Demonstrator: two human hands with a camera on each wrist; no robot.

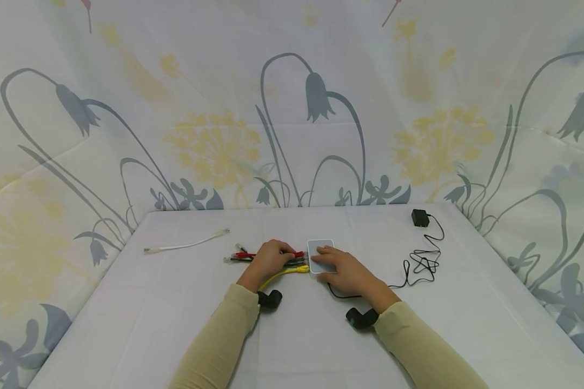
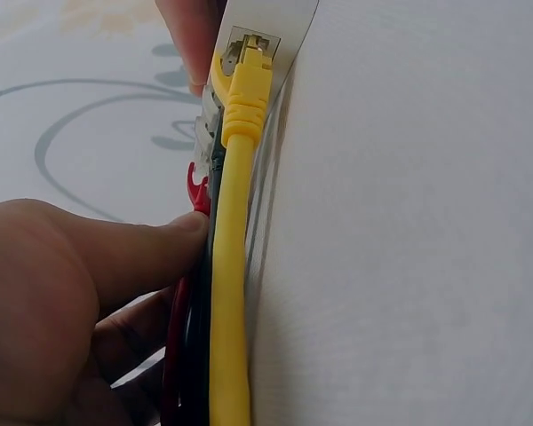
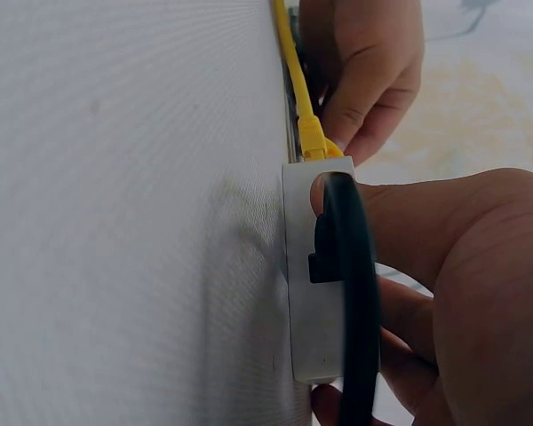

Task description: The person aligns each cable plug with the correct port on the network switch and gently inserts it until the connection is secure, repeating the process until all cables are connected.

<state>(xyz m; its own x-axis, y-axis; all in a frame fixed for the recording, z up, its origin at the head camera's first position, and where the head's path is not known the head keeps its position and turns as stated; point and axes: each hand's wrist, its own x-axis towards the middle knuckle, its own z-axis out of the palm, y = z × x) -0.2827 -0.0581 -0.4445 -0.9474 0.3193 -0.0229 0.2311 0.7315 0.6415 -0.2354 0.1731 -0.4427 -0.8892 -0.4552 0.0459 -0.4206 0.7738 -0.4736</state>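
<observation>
A small white network switch (image 1: 320,244) lies on the table under my right hand (image 1: 347,271). The right hand grips it, thumb on its side wall and fingers over the top. A black power cord (image 3: 360,293) comes out of that side. My left hand (image 1: 270,262) pinches a red network cable (image 2: 198,204) just behind its plug, close to the switch's port side. Beside it, a yellow network cable (image 2: 238,177) is plugged into an end port. Black network cables (image 2: 215,186) run between the red and yellow ones, partly hidden.
A white network cable (image 1: 187,246) lies at the back left. At the back right sits a black power adapter (image 1: 420,218), its cord (image 1: 423,265) tangled beside it. Loose cable ends (image 1: 231,259) stick out left of the left hand. A patterned curtain (image 1: 292,135) hangs behind the table.
</observation>
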